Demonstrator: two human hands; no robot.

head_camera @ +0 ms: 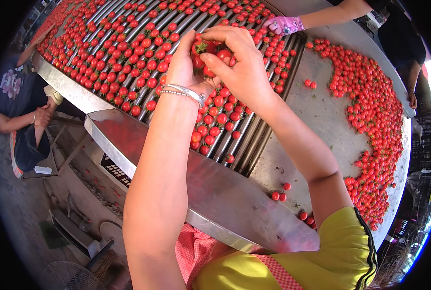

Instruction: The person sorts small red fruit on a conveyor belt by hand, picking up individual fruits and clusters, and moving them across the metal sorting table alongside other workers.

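Note:
My left hand [180, 69] and my right hand [245, 61] are cupped together over a metal roller conveyor [253, 146]. Between them sit several red cherry tomatoes [223, 55], one showing its green calyx [201, 47]. The left palm supports them from the left and below. My right thumb and fingers curl over them from the right. Silver bracelets [186, 90] circle my left wrist. Below and around the hands, many loose cherry tomatoes [219, 100] lie in rows between the rollers. My fingers hide part of the held tomatoes.
A co-worker's hand in a pink flowered glove [284, 25] reaches onto the rollers at top right. Tomatoes are heaped [373, 105] on the metal table [302, 119]. A sloped metal side guard [233, 188] runs before me. Another person [23, 105] sits at left. A fan [70, 275] stands low left.

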